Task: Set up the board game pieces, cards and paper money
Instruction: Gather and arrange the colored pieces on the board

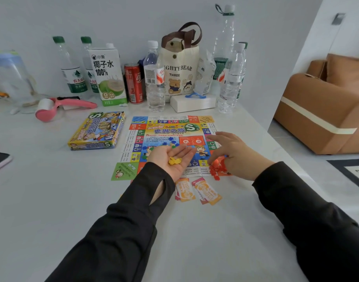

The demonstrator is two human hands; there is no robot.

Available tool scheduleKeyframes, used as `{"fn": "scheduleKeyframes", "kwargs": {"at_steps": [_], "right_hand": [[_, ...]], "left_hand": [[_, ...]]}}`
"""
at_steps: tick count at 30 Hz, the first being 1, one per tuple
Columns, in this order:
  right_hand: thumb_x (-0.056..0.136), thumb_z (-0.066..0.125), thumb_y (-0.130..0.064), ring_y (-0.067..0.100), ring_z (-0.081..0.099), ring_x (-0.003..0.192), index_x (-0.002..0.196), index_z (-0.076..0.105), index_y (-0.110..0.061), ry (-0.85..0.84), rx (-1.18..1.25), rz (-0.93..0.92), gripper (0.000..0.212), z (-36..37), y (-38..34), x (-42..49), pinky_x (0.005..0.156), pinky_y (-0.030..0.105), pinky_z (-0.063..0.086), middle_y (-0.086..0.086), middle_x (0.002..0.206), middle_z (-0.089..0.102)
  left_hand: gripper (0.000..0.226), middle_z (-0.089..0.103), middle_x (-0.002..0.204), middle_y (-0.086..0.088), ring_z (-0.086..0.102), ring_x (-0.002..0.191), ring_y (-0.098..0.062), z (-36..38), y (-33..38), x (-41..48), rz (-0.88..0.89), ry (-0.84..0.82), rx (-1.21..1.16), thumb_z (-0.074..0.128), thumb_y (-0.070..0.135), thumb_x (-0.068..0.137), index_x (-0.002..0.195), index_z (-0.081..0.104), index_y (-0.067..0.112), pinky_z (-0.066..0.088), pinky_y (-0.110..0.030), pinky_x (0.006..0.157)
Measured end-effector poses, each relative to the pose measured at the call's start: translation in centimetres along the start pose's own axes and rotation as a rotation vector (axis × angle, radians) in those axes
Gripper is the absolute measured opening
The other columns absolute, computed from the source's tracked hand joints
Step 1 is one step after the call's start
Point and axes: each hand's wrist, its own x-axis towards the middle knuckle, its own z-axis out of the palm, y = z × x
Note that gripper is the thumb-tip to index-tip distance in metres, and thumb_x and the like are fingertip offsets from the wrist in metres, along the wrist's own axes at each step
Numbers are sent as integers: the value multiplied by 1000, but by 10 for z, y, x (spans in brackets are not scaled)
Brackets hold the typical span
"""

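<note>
Yellow pieces (175, 161) lie in a small heap on the upturned palm of the person's left hand (164, 158), which hangs over the near half of the board (170, 129). Its fingers are nearly straight, cupping the pieces without closing on them. To the right, the right hand (233, 153) is palm down over the board's right edge with its fingers loosely spread. Nothing shows in its grip, though its underside is hidden. A pile of red pieces (216, 169) sits just under and near it at the board's near right corner. Blue pieces (172, 142) and green pieces (151, 148) lie scattered across the middle of the board, just beyond the left fingertips.

The step appears to be sorting pieces by colour. To do it well, the left palm should stay level so the yellow heap does not slide off. The right hand should pinch up one colour at a time, without sweeping the red pile off the edge.

Paper money (196, 191) lies in two short stacks on the table (52, 190), just near of the board. The game box (98, 130) rests to the left. Along the far wall stand water bottles (155, 78), a carton (108, 76), a red can (134, 83) and a cloth bag (179, 70).
</note>
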Motion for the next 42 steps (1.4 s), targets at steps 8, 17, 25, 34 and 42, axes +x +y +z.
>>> {"fn": "scheduleKeyframes", "kwargs": {"at_steps": [8,17,25,34,42], "right_hand": [[82,49,0,15,9,141,99,72,-24,-15,-127,-1,38,4,-4,2,116,43,8,-8,152,25],[80,46,8,14,14,140,96,73,-21,-3,-16,3,43,3,-4,1,115,39,14,-7,150,30],[81,48,6,14,14,140,91,74,-20,-12,-57,27,38,0,-7,0,116,39,14,-9,150,30],[85,49,-3,13,17,139,89,75,-19,-12,-125,16,31,1,-7,0,116,38,12,-10,149,32],[86,51,-6,14,18,139,94,74,-19,4,-158,27,28,0,-7,0,116,39,12,-10,148,33]], "left_hand": [[40,60,95,-28,57,106,-39,1,0,0,-11,2,-2,31,18,101,96,54,-14,50,-43,78],[40,61,96,-26,58,106,-39,1,0,0,-18,1,-1,31,19,101,99,54,-14,50,-42,80],[40,61,97,-27,58,104,-39,1,0,0,-16,-2,1,31,19,101,99,55,-14,50,-42,80],[42,61,94,-26,58,105,-38,0,0,0,-15,-7,-1,31,20,101,97,55,-13,50,-41,80],[42,61,96,-27,58,106,-38,0,1,0,-15,-10,-7,30,20,101,96,54,-13,49,-42,83]]}}
